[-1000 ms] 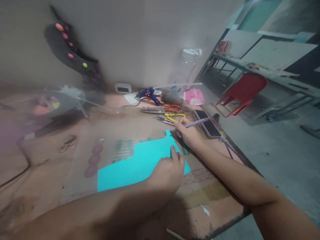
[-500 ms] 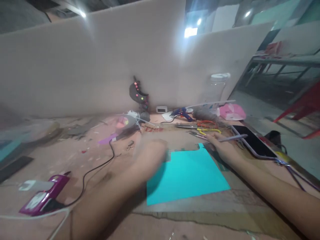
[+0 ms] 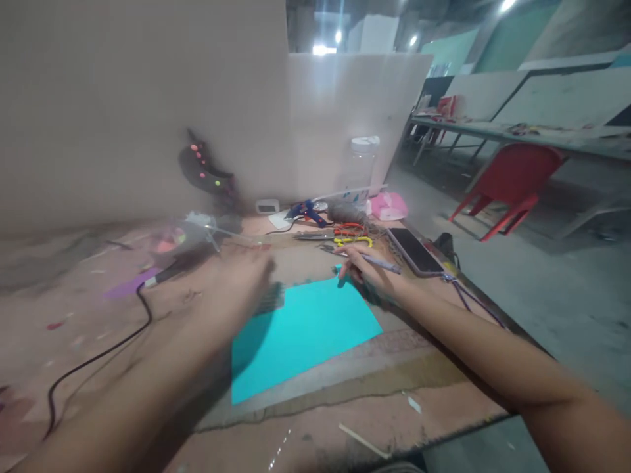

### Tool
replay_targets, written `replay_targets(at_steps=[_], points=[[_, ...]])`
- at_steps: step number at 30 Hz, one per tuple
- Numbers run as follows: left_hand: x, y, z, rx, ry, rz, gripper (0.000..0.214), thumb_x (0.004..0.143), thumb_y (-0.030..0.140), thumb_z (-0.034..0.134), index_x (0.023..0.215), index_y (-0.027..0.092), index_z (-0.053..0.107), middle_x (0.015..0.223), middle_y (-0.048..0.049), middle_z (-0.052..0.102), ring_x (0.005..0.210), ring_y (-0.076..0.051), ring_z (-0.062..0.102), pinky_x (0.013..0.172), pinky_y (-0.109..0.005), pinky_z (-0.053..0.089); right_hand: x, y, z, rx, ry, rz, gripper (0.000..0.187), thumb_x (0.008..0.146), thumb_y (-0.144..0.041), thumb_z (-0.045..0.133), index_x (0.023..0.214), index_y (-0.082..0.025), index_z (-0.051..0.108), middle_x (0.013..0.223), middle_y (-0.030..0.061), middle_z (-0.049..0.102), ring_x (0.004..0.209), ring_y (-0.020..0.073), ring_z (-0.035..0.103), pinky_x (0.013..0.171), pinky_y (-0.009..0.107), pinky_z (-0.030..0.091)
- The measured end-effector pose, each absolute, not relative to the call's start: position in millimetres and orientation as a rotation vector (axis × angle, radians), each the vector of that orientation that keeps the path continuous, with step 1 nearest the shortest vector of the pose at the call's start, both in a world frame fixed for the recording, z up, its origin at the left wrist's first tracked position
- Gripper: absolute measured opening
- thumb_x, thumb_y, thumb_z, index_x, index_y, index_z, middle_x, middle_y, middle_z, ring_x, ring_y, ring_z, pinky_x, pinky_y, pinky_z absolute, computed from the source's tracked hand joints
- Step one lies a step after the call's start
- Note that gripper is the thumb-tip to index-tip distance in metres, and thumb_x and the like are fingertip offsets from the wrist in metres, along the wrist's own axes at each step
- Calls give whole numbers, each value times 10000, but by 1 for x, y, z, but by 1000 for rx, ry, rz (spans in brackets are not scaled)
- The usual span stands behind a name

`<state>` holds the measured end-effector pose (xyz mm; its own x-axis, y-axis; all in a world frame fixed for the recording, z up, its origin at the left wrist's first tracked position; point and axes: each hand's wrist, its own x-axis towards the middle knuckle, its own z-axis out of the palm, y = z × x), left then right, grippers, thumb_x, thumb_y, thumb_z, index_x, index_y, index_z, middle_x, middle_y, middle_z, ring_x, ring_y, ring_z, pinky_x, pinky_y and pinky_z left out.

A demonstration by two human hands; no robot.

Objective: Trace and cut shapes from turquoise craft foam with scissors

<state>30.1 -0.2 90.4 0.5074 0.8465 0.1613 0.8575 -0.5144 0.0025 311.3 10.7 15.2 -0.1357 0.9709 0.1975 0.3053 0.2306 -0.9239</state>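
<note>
A turquoise sheet of paper lies on the table, its upper left and upper right corners cut away. My right hand is at the sheet's upper right edge, a purple-grey pen held between its fingers and pointing back to the right. One fingertip appears to rest at the small tab of the sheet. My left hand is over the table beside the sheet's upper left corner, smeared by motion. Its fingers cannot be made out.
Scissors with yellow handles, a blue glue gun, grey yarn and a pink packet lie behind the sheet. A phone lies right, near the table edge. A clear bottle stands at the back. A black cable runs left.
The view has swung to the right, so the table things sit further left. My right hand has come in to the sheet's tab with the pen. My left hand stays blurred beside the sheet.
</note>
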Motion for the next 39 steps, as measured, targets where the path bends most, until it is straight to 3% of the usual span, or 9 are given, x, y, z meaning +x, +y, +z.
replay_targets(at_steps=[4,7,11,16,19,24,30,34,39], points=[[98,-22,88,-2839,-1118,-209,313,1032,121,399,1300,151,558,1111,-47,641,967,-169,628,869,-278,507,311,-2,30,-1131,-1845,1114,397,883,-599,611,897,-205,653,688,20,703,491,125,531,466,239,427],[130,-34,83,-2815,-1079,-207,375,1001,75,381,1353,86,512,1155,-132,626,1024,-245,632,834,-336,537,323,1,39,-1151,-1903,1122,336,844,-537,683,833,-209,611,640,-17,643,471,116,512,453,233,416],[142,-54,53,-2801,-1099,-122,280,982,89,427,1155,59,646,1009,-160,666,764,-221,679,593,-282,535,342,12,41,-1237,-1968,1038,265,868,-460,658,870,-196,648,662,-5,655,573,149,586,568,263,471],[147,-70,22,-2846,-932,60,465,966,87,453,1418,-6,514,1397,-326,551,745,-178,714,580,-237,556,339,16,27,-1354,-2096,891,203,893,-381,636,895,-193,714,819,40,716,788,201,651,750,315,495],[149,-67,18,-2913,-991,122,510,974,99,432,1473,-3,455,1477,-357,462,738,-184,726,566,-242,572,335,15,20,-1398,-2159,808,146,873,-334,662,903,-198,705,898,53,724,864,217,653,809,334,484],[153,-61,15,-3022,-1070,98,520,991,120,389,1489,-23,425,1502,-375,397,712,-199,742,544,-262,590,338,8,25,-1506,-2272,655,95,896,-291,630,906,-213,682,870,53,698,818,221,626,748,329,433],[160,-57,31,-3161,-1203,351,554,1005,153,394,1535,-6,367,1563,-350,281,765,-236,765,565,-277,609,325,3,19,-1494,-2382,578,141,924,-346,593,879,-219,635,800,42,679,734,201,614,649,291,404],[160,-57,27,-3165,-1212,338,562,991,123,383,1534,-22,357,1541,-361,323,758,-251,763,580,-311,619,316,9,10,-1523,-2236,465,121,909,-327,601,869,-218,632,817,52,681,760,210,598,690,309,415],[160,-60,13,-3118,-1177,231,573,973,114,434,1533,9,373,1524,-387,338,728,-238,761,567,-314,620,320,10,19,-1471,-2316,671,186,903,-368,614,829,-204,661,718,16,668,657,175,597,625,277,419]])
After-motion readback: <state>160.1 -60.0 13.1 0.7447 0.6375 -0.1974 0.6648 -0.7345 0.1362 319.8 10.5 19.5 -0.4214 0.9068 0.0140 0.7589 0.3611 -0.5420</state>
